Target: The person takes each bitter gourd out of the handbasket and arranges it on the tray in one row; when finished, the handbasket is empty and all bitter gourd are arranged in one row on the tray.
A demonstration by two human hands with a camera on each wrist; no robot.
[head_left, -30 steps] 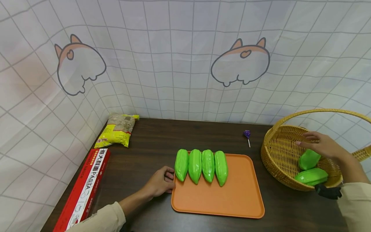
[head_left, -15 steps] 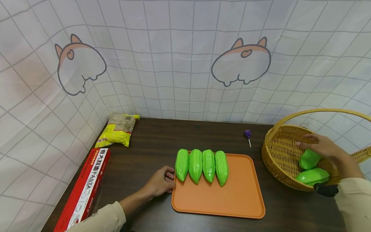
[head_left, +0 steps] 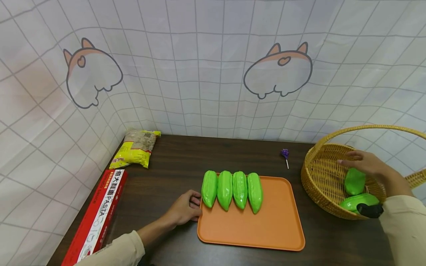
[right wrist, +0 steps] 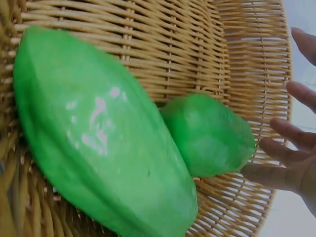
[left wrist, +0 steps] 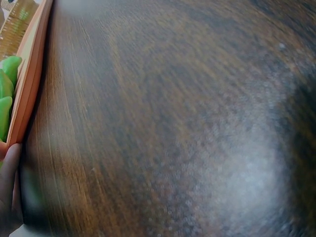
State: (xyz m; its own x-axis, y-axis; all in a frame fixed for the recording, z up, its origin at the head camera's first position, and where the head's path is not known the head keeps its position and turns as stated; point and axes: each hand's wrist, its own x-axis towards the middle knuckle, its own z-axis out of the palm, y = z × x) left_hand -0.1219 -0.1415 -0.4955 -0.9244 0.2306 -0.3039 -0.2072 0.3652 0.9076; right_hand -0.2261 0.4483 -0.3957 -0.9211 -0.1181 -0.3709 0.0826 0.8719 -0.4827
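Note:
An orange tray carries a row of several green star fruits along its left and back part. At the tray's left edge, my left hand grips the rim with curled fingers; the left wrist view catches its fingertips at the rim. Over the wicker basket hovers my right hand, fingers spread and holding nothing. Two more green star fruits lie inside, one upright-looking just below that hand and one on its side nearer the front.
A purple lollipop lies between tray and basket, towards the back. On the left stand a red pasta box and a yellow bag. The basket's tall handle arches over its opening; a grid-patterned curtain hangs behind.
My right hand has shifted slightly left and up over the basket, and its sleeve has moved left. The left hand and the tray stay where they were.

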